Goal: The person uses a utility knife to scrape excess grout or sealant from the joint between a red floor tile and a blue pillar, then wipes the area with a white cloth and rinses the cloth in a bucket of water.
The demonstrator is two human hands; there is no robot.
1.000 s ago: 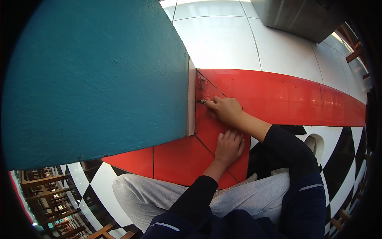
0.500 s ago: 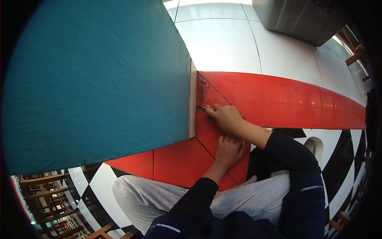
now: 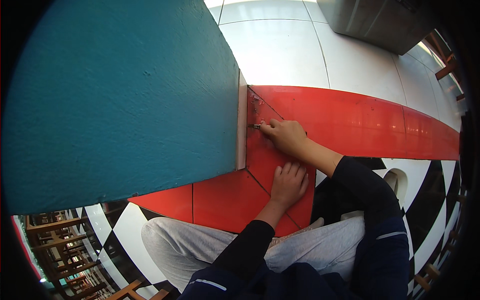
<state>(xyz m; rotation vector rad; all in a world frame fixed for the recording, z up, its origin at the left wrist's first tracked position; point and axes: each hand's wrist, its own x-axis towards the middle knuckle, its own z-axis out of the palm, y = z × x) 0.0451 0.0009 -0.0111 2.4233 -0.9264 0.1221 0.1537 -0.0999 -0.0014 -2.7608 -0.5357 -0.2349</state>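
My right hand (image 3: 286, 136) is closed around a slim tool with a metal tip (image 3: 256, 126); its exact kind cannot be made out. The tip points left, close to the pale strip (image 3: 242, 130) at the foot of a teal wall (image 3: 125, 105). Beneath it lies red tiling (image 3: 345, 120). Just beyond the tip, a patch of dark stain and whitish flakes (image 3: 256, 101) marks the tile. Nearer to me, my left hand (image 3: 289, 186) rests palm down on the red tile with its fingers stretched out and nothing in them.
White tiles (image 3: 275, 50) run along the far side of the red strip, with a grey metal box (image 3: 372, 22) at the far right. Black and white flooring (image 3: 132, 235) surrounds my crossed legs. Wooden furniture (image 3: 55, 245) stands at the lower left.
My right hand and the tool have shifted slightly away from me along the pale strip. My left hand stays on the tile, its fingers a little straighter. The whole view has tilted slightly.
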